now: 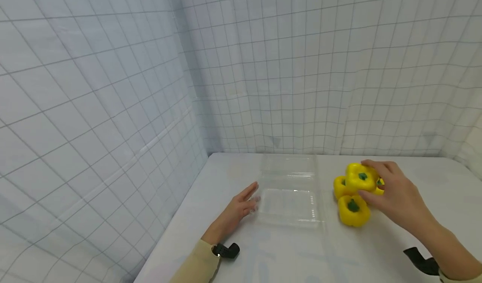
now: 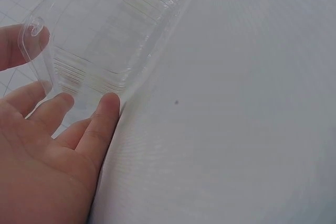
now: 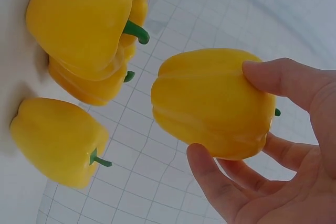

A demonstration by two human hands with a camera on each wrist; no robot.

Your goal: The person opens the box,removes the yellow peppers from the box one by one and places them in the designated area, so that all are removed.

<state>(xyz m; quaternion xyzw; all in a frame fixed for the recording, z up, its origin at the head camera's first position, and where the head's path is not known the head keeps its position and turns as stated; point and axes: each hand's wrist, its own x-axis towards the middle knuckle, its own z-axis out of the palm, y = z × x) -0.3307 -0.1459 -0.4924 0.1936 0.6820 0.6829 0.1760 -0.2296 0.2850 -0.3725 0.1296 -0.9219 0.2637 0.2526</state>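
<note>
A yellow bell pepper (image 3: 210,103) with a green stem is pinched between the thumb and fingers of my right hand (image 1: 400,195). It is held above the other peppers and overlaps them in the head view. Below it on the table stand a front pepper (image 1: 354,216), a left one (image 1: 340,187) and another partly hidden by the hand. At the left side of a clear plastic clamshell box (image 1: 288,224), my left hand (image 1: 236,210) rests with its fingers loosely extended. The left wrist view puts its fingertips (image 2: 109,103) right at the see-through wall, the thumb by a rim corner.
The box lies with its lid (image 1: 288,166) folded back toward the far edge of the white table (image 1: 278,258). Grid-patterned white sheets (image 1: 286,78) hang behind the table and along the left. Black straps (image 1: 226,251) sit on both wrists.
</note>
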